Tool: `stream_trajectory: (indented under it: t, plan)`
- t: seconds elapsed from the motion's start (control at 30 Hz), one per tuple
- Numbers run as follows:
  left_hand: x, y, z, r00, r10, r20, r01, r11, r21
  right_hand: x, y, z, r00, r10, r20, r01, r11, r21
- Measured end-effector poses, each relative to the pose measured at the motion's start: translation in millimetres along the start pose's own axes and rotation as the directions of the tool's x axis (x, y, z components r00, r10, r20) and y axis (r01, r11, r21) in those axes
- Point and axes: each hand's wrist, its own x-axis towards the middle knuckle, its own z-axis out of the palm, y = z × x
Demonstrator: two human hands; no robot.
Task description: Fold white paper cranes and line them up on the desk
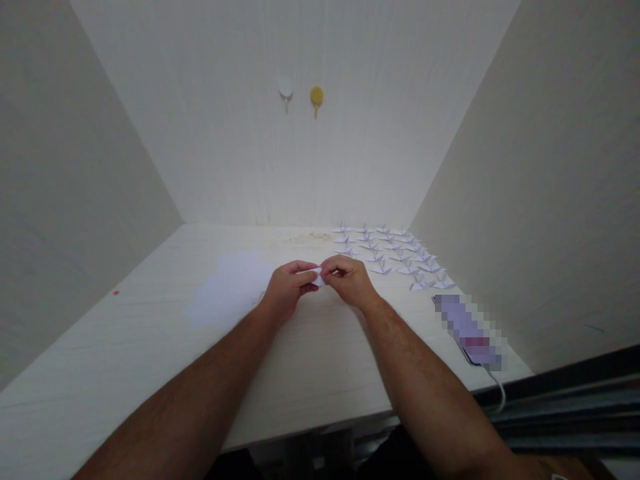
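Note:
A small folded white paper [319, 277] is held above the middle of the table between both hands. My left hand [289, 288] pinches its left side, thumb on top. The fingers of my right hand [347, 277] are closed on the paper's right edge. Several white folded paper cranes [400, 257] stand in rows at the back right, beyond my right hand. To the left of my left hand lie white paper sheets [233, 283], spread flat and overlapping.
On the right side of the table [310, 373] lies a phone [467, 330], blurred out, with a white cable [499, 387]. Walls enclose the back and both sides. A white hook [286, 90] and a yellow hook [317, 97] are on the back wall. A small orange spot [116, 293] shows far left.

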Motion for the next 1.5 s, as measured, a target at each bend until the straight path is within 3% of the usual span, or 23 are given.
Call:
stream_trajectory:
  t: [0.33, 0.47, 0.67, 1.0, 1.27, 1.5]
  plan:
    - [-1.6, -1.0, 1.7, 0.993, 0.117, -0.028, -0.11, 0.979, 0.169, -1.6, -2.0, 4.8, 0.979, 0.2, -0.028, -0.198, 0.979, 0.056]
    - [-2.0, -0.1, 1.9, 0.985, 0.174, -0.011, -0.167, 0.961, 0.222, 0.4, -4.1, 8.7, 0.942, 0.335, -0.028, -0.325, 0.928, 0.184]
    - [-1.9, 1.7, 0.5, 0.975, 0.22, -0.034, -0.197, 0.924, 0.328, 4.5, -2.5, 7.9, 0.908, 0.419, 0.005, -0.394, 0.852, 0.345]
    - [-3.1, 3.0, 1.6, 0.972, 0.233, -0.042, -0.199, 0.9, 0.388, 3.9, -2.5, 7.2, 0.901, 0.434, 0.024, -0.412, 0.835, 0.364]
    - [-1.9, 2.3, -1.6, 0.948, 0.317, 0.02, -0.283, 0.815, 0.506, 3.1, -2.9, 6.4, 0.896, 0.439, 0.064, -0.432, 0.831, 0.351]
    - [0.2, 0.1, -2.7, 0.958, 0.284, -0.023, -0.251, 0.88, 0.404, 3.2, 3.1, 5.7, 0.91, 0.411, 0.053, -0.399, 0.836, 0.376]
